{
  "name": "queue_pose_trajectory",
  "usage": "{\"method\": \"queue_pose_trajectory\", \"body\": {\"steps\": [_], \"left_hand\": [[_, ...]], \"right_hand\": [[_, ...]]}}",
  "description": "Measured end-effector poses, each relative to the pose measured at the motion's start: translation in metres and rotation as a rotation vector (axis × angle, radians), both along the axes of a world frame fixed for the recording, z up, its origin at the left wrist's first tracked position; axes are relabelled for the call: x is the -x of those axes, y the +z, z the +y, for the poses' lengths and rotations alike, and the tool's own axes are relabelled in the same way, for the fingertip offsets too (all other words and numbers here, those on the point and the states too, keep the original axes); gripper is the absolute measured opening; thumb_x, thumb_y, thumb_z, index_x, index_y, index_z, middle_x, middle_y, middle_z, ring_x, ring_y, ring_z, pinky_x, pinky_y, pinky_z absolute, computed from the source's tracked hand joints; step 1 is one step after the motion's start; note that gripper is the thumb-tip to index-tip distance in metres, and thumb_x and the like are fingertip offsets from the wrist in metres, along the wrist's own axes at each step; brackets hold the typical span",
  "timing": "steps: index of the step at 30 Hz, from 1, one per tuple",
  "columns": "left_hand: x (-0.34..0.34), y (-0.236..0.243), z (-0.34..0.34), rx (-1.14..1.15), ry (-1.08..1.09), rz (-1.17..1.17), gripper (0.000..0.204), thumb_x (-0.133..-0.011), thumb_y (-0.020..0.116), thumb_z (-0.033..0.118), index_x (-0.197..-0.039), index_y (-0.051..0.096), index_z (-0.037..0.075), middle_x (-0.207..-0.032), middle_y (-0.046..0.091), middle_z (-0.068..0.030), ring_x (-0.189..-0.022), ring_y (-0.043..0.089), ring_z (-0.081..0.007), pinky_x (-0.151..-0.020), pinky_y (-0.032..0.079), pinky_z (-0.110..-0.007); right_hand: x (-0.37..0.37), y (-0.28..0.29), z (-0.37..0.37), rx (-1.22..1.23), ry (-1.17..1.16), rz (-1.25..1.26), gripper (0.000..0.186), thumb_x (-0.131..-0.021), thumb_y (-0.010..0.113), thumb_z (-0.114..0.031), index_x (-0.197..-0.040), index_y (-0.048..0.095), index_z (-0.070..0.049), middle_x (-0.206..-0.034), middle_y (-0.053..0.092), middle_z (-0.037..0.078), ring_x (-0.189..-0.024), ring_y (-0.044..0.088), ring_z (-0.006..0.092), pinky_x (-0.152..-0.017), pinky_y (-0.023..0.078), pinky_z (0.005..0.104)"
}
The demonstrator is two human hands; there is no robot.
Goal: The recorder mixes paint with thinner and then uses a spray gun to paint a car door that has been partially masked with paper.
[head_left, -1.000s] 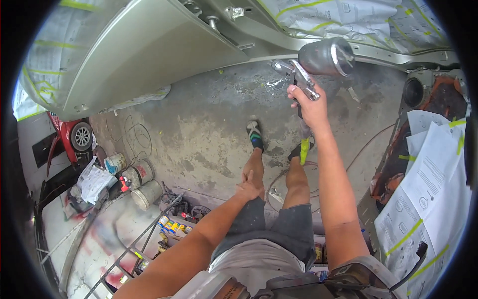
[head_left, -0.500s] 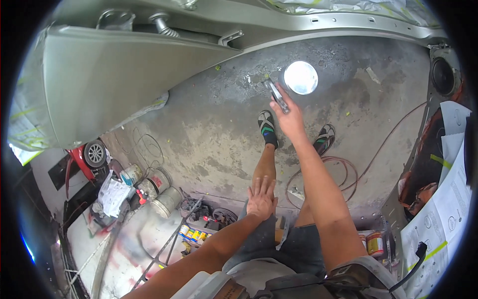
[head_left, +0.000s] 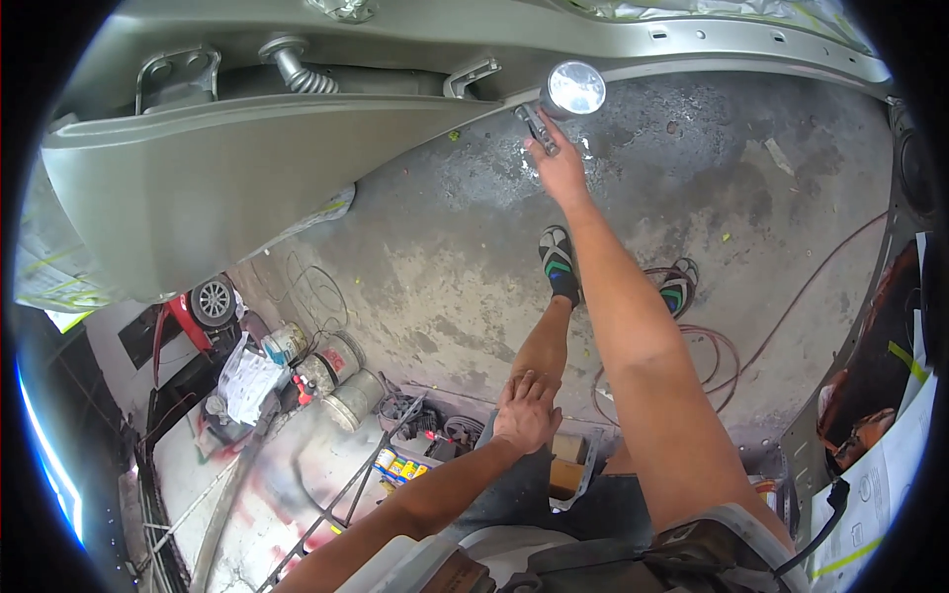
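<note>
Right hand [head_left: 560, 166] was wrapped tight round the spray gun [head_left: 556, 104], held right up at the lower edge of the grey car panel [head_left: 237, 188], so I'd call it mid-spraying, though no mist showed. Left hand [head_left: 526, 413] lay flat, fingers loose, on the knee. Next pass would need a steady sweep along that edge.

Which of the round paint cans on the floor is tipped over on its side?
The grey can nearest the crate of clutter; the two cans beyond it stand upright.
</note>
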State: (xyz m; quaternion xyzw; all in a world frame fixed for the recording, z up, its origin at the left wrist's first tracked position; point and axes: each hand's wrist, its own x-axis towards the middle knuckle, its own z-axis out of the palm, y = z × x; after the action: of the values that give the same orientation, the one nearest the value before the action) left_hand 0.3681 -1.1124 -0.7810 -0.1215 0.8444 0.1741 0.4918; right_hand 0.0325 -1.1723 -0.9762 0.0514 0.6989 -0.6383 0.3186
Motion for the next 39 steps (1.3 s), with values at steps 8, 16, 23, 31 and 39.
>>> {"method": "queue_pose_trajectory", "body": {"steps": [8,16,23,31,39], "left_hand": [[0.012,-0.002,0.0,0.044,-0.03,-0.016,0.056,-0.091,0.055,0.038,-0.139,0.052,0.009,-0.147,0.047,-0.0129,-0.145,0.032,-0.034,-0.116,0.024,-0.058],[0.014,-0.006,0.001,0.067,-0.039,-0.023,0.054,-0.092,0.055,0.039,-0.137,0.052,0.01,-0.143,0.05,-0.0131,-0.145,0.033,-0.0331,-0.115,0.027,-0.056],[0.018,-0.003,-0.006,0.086,-0.057,-0.041,0.052,-0.092,0.054,0.039,-0.134,0.055,0.008,-0.137,0.054,-0.0146,-0.143,0.036,-0.0321,-0.115,0.027,-0.054],[0.033,-0.002,-0.001,0.097,-0.083,0.027,0.052,-0.093,0.053,0.041,-0.132,0.057,0.007,-0.137,0.055,-0.0151,-0.143,0.037,-0.0315,-0.115,0.028,-0.053],[0.035,-0.005,-0.007,0.067,-0.112,0.023,0.053,-0.094,0.051,0.042,-0.134,0.057,0.007,-0.137,0.055,-0.0148,-0.141,0.038,-0.031,-0.113,0.03,-0.053]], "right_hand": [[-0.058,0.085,0.078,0.032,-0.191,0.203,0.054,-0.092,0.067,-0.015,-0.144,0.051,-0.011,-0.144,0.055,0.015,-0.135,0.051,0.0272,-0.11,0.039,0.0353],[-0.034,0.107,0.148,-0.296,-0.415,0.208,0.056,-0.095,0.063,-0.011,-0.147,0.046,-0.008,-0.134,0.059,0.013,-0.111,0.059,0.0207,-0.092,0.046,0.0319],[-0.033,0.223,0.122,0.283,-0.312,-0.278,0.053,-0.093,0.067,-0.013,-0.143,0.05,-0.007,-0.101,0.07,0.004,-0.082,0.064,0.0109,-0.063,0.052,0.0256],[0.001,0.206,0.181,-0.037,-0.394,-0.085,0.041,-0.092,0.069,-0.016,-0.13,0.058,-0.006,-0.093,0.067,0.002,-0.08,0.062,0.0093,-0.061,0.052,0.0238],[0.052,0.354,0.196,0.199,-0.217,-0.11,0.055,-0.089,0.071,-0.016,-0.14,0.053,-0.007,-0.089,0.066,0.004,-0.075,0.062,0.0103,-0.06,0.052,0.0238]]}}
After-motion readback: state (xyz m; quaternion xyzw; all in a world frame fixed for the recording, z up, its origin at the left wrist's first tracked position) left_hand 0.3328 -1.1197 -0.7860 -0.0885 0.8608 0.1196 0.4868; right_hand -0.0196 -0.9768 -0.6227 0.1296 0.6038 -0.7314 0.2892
